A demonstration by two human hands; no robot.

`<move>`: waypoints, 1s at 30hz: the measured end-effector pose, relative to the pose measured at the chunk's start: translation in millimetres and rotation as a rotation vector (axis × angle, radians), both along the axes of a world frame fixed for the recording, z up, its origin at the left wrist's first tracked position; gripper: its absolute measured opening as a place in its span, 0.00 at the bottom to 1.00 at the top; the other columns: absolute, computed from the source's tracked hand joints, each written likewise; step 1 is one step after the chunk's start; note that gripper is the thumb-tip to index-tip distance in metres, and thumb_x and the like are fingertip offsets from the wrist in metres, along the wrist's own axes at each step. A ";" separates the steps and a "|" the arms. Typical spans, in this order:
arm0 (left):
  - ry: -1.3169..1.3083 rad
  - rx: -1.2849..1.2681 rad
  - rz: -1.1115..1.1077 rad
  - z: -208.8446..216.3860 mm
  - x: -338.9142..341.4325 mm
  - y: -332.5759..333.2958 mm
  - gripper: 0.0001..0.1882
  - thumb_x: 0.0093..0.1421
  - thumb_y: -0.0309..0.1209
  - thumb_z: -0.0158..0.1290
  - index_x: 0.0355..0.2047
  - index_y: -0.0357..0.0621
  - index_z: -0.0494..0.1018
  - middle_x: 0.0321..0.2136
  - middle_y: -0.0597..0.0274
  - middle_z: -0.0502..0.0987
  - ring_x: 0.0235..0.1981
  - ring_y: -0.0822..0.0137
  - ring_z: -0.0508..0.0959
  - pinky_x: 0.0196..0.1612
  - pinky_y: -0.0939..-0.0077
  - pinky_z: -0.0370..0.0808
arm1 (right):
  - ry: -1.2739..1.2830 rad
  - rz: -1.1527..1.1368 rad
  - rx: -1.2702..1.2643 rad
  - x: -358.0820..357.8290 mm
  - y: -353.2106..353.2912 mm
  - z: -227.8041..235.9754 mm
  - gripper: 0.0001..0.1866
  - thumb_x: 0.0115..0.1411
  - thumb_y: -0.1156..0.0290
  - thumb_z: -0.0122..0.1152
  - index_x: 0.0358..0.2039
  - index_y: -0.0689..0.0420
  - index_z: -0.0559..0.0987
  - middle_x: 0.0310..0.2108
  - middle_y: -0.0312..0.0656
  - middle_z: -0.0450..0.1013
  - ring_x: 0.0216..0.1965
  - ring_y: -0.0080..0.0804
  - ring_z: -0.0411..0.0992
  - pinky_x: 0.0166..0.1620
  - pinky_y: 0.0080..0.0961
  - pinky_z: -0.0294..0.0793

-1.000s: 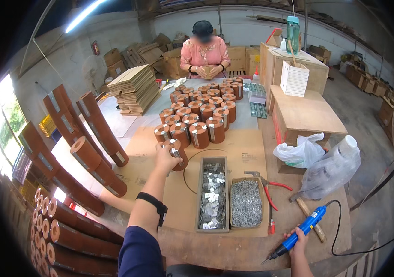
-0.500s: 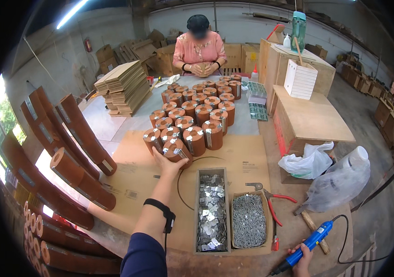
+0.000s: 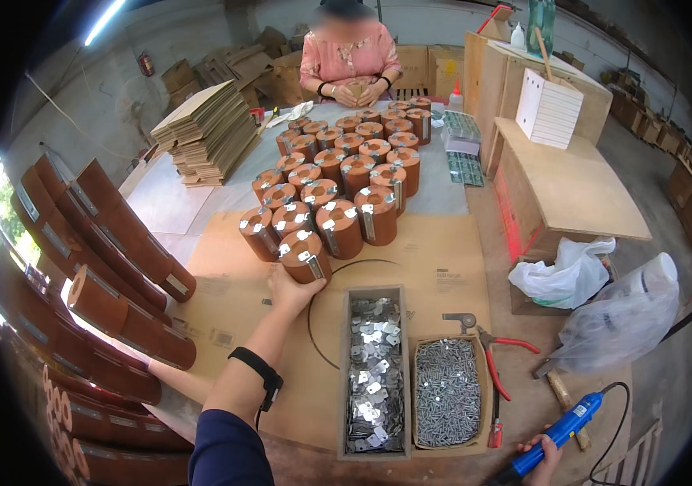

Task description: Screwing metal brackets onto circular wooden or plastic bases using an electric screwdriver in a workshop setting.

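My left hand point(image 3: 291, 290) is wrapped round the lower side of a brown hollow cylinder point(image 3: 304, 253), the nearest one of a large group. Small silver metal tabs sit on its top rim, and a metal strip runs down its side. It stands upright on the cardboard sheet point(image 3: 281, 348). At the lower right, my right hand point(image 3: 547, 458) grips a blue electric screwdriver point(image 3: 566, 425) with a black cord; its tip is low and close to the picture's edge. Behind the held piece stand several similar brown cylinders point(image 3: 338, 227), most with metal tabs on top.
A long box of metal tabs point(image 3: 374, 373) and a carton of screws point(image 3: 447, 393) stand between my hands. Beside them lie red-handled pliers point(image 3: 496, 360) and a hammer point(image 3: 565, 397). Long brown tubes point(image 3: 131, 316) lean at left. Across the table, a person point(image 3: 350, 61) holds a small piece.
The whole view has shifted a little, so the table's things sit differently in it. My left hand stays on the same cylinder, and the screwdriver is still in my right.
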State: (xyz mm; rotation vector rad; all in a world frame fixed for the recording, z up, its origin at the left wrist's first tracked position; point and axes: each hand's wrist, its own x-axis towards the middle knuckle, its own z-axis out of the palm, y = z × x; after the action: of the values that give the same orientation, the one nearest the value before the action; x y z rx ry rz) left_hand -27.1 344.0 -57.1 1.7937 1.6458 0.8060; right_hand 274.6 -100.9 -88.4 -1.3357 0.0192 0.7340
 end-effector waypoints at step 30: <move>0.372 -0.156 0.230 3.1 92.5 95.6 0.70 0.31 0.61 0.59 0.53 0.17 0.32 0.56 0.37 0.46 0.58 0.48 0.51 0.56 0.66 0.56 | -0.032 0.044 -0.011 -1.7 7.7 12.2 0.21 0.51 0.74 0.53 0.44 0.61 0.60 0.21 0.42 0.65 0.20 0.31 0.67 0.27 0.29 0.72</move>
State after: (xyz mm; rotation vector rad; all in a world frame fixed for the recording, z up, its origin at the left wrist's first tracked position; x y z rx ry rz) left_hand 65.4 439.6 -54.0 1.7394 2.1209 0.4373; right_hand 272.9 -93.1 -76.2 -1.3620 -0.0318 0.7504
